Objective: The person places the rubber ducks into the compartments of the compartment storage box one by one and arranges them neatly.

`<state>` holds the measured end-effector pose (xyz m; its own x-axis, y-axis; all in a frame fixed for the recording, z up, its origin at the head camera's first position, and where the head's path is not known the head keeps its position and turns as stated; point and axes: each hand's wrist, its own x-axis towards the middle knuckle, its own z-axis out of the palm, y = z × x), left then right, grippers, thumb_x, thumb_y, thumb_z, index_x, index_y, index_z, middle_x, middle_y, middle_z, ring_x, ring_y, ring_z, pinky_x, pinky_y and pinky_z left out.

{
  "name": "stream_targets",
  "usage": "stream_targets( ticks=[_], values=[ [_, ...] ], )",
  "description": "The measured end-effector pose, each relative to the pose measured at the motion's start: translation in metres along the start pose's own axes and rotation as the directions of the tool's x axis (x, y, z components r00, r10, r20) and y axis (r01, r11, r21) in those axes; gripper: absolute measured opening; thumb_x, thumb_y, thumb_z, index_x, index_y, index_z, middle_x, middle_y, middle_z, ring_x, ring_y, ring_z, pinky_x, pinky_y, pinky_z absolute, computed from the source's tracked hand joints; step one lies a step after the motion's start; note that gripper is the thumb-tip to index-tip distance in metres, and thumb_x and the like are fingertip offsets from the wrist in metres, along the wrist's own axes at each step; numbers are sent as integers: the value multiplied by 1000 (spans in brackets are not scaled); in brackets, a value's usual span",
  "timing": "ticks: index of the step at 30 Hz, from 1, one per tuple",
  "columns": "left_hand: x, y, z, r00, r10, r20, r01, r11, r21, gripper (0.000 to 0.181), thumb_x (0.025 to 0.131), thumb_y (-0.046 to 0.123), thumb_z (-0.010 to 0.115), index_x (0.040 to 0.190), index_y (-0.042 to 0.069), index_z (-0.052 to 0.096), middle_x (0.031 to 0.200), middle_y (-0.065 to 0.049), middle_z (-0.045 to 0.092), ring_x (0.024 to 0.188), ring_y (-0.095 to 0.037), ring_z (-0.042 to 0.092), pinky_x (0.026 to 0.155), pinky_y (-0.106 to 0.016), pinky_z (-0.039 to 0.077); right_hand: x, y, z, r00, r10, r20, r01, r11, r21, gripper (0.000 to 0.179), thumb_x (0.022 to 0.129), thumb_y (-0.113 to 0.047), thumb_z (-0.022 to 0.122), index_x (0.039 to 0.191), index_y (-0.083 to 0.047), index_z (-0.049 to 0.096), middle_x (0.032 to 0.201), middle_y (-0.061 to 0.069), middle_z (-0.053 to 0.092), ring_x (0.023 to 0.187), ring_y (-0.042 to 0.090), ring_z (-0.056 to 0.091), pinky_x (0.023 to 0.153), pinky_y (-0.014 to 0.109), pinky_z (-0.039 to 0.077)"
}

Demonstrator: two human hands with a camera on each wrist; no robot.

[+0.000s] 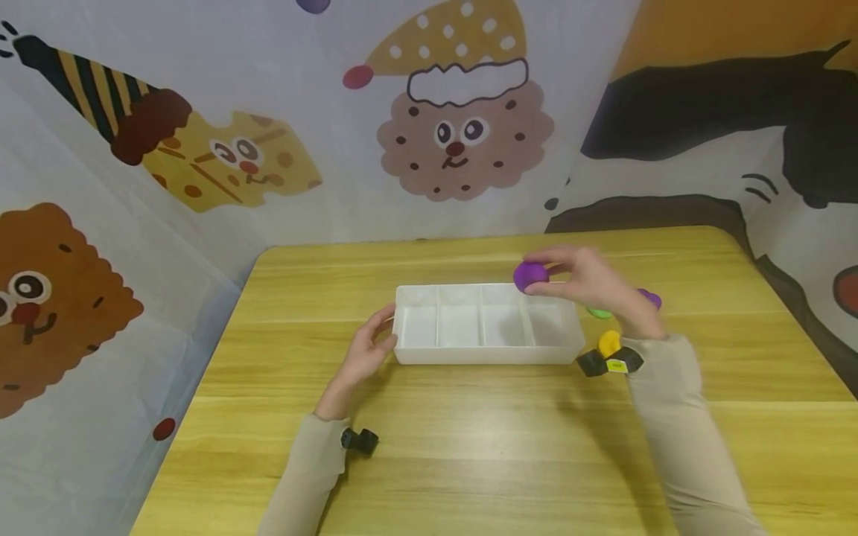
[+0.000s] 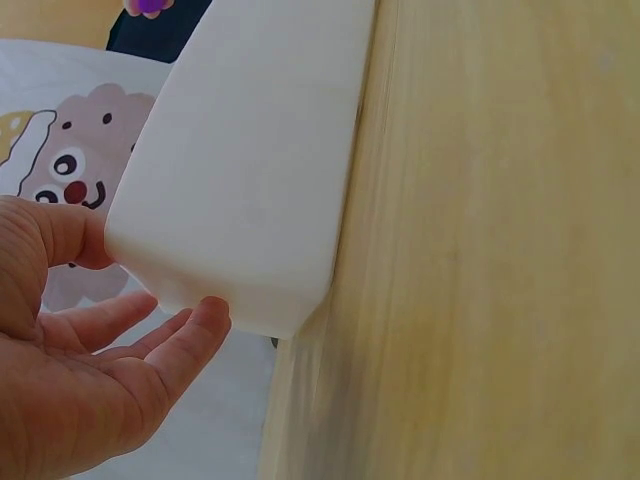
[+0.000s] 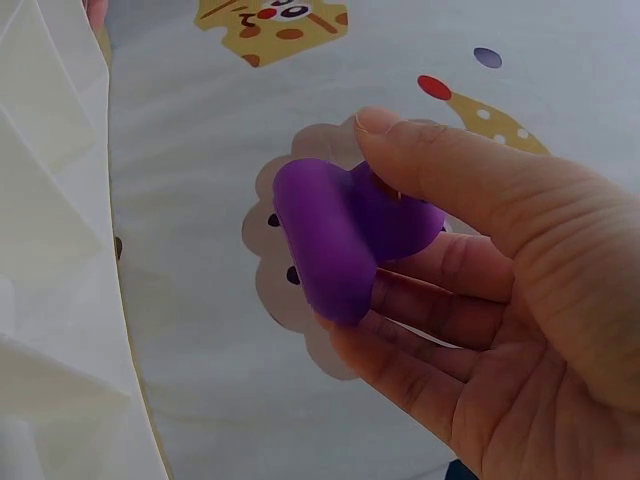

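Observation:
A long white box [image 1: 462, 356] with a row of open compartments stands on the table. My left hand [image 1: 367, 350] holds its left end; in the left wrist view, thumb and fingertips touch the corner and end wall of the box [image 2: 240, 170]. Above the box's back edge, towards the right, my right hand [image 1: 583, 279] pinches a small purple toy piece [image 1: 529, 276] between thumb and fingers. Up close, the purple piece [image 3: 325, 240] is smooth, with rounded, thick lobes. The thumb of the right hand [image 3: 540, 290] lies over it and the fingers are beneath.
Right of the box, partly hidden by the right arm, lie a green piece [image 1: 599, 313], a yellow piece [image 1: 608, 342] and another purple piece [image 1: 650, 298]. The wooden table [image 1: 469, 447] meets a cartoon-printed cloth [image 1: 335, 223] behind it.

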<state>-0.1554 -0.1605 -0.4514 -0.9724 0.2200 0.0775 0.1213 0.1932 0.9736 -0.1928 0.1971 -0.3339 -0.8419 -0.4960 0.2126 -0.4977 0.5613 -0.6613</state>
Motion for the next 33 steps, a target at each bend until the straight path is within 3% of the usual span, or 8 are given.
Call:
stream_targets(
  ticks=[11, 24, 26, 30, 33],
  values=[
    [0, -1, 0, 1000, 22, -6, -22, 1000, 3, 52, 87, -14, 48, 137, -13, 33, 139, -31, 37, 125, -44, 40, 103, -46, 42, 12, -6, 10, 999, -27, 17, 26, 998, 64, 50, 77, -12, 77, 121, 5, 59, 114, 21, 63, 97, 35, 64, 82, 49, 55],
    [1, -2, -1, 999, 35, -2, -35, 999, 10, 52, 87, -14, 48, 136, -14, 33, 139, -32, 36, 124, -45, 40, 104, -49, 39, 30, -16, 28, 996, -72, 44, 66, 989, 129, 47, 76, -10, 77, 117, 5, 61, 112, 20, 64, 97, 32, 63, 87, 43, 55],
    [-1, 7, 0, 1000, 21, 6, -21, 1000, -1, 51, 87, -15, 47, 136, -15, 32, 139, -33, 35, 125, -46, 39, 106, -50, 38, 33, -17, 32, 996, -73, 57, 65, 989, 135, 46, 76, -10, 77, 117, 5, 61, 112, 19, 65, 98, 32, 63, 87, 43, 55],
    [-1, 7, 0, 1000, -2, 9, 2, 1000, -16, 51, 88, -14, 47, 137, -13, 33, 140, -31, 35, 126, -44, 38, 106, -49, 38, 39, -20, 38, 992, -94, 79, 82, 987, 139, 46, 76, -10, 78, 116, 5, 62, 111, 18, 65, 98, 30, 63, 86, 41, 56],
    [0, -1, 0, 1000, -8, 2, 8, 1000, -15, 52, 89, -13, 48, 139, -10, 33, 141, -28, 36, 127, -41, 39, 104, -46, 41, 42, -24, 42, 990, -117, 82, 104, 984, 145, 45, 76, -9, 77, 116, 5, 62, 110, 18, 65, 98, 29, 63, 85, 38, 56]
  ],
)
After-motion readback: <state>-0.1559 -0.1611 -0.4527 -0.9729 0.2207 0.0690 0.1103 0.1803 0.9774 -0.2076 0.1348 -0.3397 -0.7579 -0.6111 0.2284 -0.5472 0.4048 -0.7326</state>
